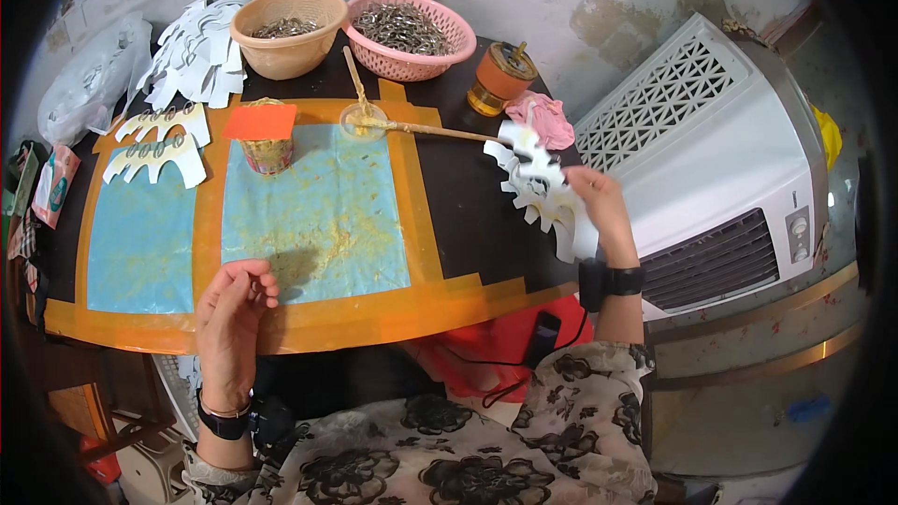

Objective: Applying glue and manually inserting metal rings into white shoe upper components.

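Note:
My right hand point(599, 204) is at the table's right side, thumb and fingers pinching a white card cut-out point(535, 157) with a toothed edge. Directly below it lies a pile of similar white cut-outs point(561, 224). Over the front edge of the blue sheet point(341, 206), my left hand point(234, 304) is closed with its fingers curled in, and I see nothing in it. Two cut-outs with metal rings point(164, 161) along them lie at the left of the table. A tub point(268, 155) smeared with yellow paste stands on the blue sheet, an orange card point(260, 122) across its top.
At the back are a peach basket point(290, 49) and a pink basket point(412, 49) of metal pieces, beside a heap of white cut-outs point(201, 51). A paste-covered stick point(440, 131) rests on a small dish point(363, 123). A white air cooler point(702, 159) stands close on the right.

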Demonstrator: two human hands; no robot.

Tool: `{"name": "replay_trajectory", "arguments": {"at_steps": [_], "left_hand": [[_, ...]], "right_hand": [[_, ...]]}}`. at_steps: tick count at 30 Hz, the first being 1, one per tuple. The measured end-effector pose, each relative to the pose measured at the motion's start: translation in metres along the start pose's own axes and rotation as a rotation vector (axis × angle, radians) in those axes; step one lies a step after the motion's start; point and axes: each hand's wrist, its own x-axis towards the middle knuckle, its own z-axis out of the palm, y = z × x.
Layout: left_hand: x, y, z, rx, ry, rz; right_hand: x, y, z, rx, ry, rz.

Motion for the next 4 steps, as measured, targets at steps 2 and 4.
{"name": "replay_trajectory", "arguments": {"at_steps": [2, 4], "left_hand": [[-0.001, 0.003, -0.002, -0.005, -0.003, -0.006], [-0.01, 0.012, -0.011, 0.01, 0.057, 0.016]], "right_hand": [[0.009, 0.023, -0.004, -0.078, -0.089, -0.024], [0.017, 0.028, 0.023, -0.736, 0.031, -0.236]]}}
